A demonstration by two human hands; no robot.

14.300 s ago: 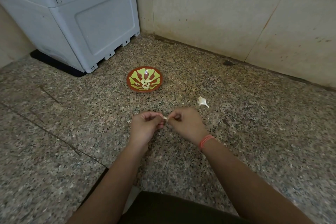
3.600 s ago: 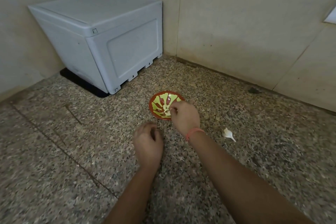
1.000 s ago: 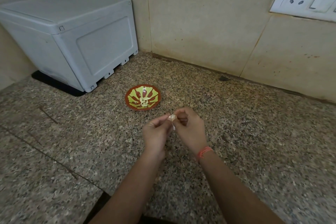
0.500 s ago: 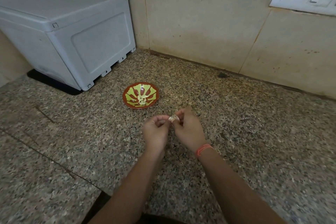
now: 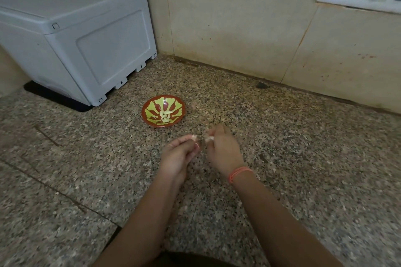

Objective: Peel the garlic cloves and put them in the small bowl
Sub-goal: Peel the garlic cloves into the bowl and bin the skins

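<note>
A garlic clove point(image 5: 209, 139) is being pulled from its skin above a stone counter point(image 5: 303, 158).

The left hand point(image 5: 179, 155) pinches a pale scrap point(image 5: 193, 136) at its fingertips; the right hand point(image 5: 224, 150) pinches a white piece of that clove. Half a second ago both hands met on one clove, so the skin seems to be tearing off (blur hides which piece is skin). Just beyond sits the bowl point(image 5: 145, 118), with peeled cloves point(image 5: 165, 115) inside. The loose clove seen earlier is gone from the counter, so this is likely the last.
</note>
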